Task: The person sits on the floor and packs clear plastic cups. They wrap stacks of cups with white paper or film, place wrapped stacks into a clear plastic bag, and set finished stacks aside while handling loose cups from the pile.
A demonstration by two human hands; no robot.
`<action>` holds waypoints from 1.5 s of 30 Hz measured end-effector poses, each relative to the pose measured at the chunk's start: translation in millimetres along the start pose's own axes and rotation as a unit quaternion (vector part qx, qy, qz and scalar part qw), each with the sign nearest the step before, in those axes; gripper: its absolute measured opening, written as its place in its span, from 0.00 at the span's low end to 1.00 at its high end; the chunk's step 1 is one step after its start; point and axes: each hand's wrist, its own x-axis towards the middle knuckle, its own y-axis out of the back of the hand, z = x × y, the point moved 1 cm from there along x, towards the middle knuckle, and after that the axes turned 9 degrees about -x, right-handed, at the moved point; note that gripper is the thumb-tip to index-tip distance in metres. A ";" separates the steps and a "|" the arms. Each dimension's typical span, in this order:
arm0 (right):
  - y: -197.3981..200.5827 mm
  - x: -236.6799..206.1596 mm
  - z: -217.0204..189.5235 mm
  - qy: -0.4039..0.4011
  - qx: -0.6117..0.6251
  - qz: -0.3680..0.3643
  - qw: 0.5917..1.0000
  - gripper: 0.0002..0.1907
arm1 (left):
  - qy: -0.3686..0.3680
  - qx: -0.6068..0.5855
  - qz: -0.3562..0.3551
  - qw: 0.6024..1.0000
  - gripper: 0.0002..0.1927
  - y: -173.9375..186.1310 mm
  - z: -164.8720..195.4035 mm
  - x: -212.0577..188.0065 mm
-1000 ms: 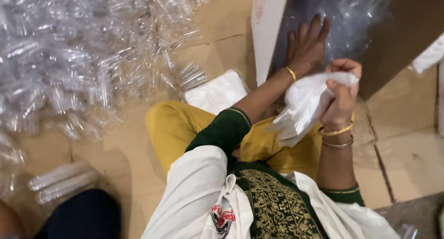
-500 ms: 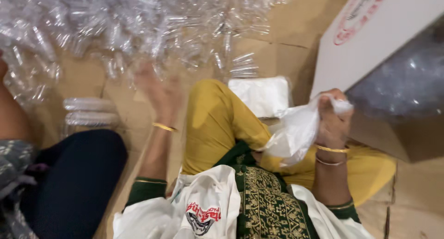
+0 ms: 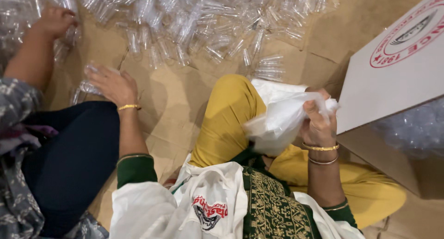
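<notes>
In the head view, the right hand (image 3: 319, 121) was closed around the bunched top of a white plastic bag (image 3: 282, 121), which hung just above the yellow-clad knee (image 3: 231, 114). The left hand (image 3: 113, 84) lay well left of the bag, palm down with fingers spread, on a small cluster of clear plastic tubes (image 3: 83, 87) on the cardboard floor (image 3: 178, 95). Beyond the bag spread a large heap of clear tubes (image 3: 194, 21). Another person's hand (image 3: 53, 21) touched that heap. A white-lidded carton (image 3: 397, 77) stood right of the bag.
</notes>
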 end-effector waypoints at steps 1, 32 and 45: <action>1.9 1.4 3.2 0.011 -0.005 0.003 1.000 0.14 | 0.007 0.006 -0.012 1.000 0.45 -0.7 -0.5 3.9; -47.5 33.3 56.1 0.124 -0.128 -0.098 0.979 0.13 | -0.146 -0.257 -0.278 0.914 0.22 9.8 135.1 -85.8; -104.4 57.3 99.3 0.059 -0.053 -0.136 0.988 0.08 | -0.194 -0.391 -0.098 0.894 0.25 78.2 164.5 -76.9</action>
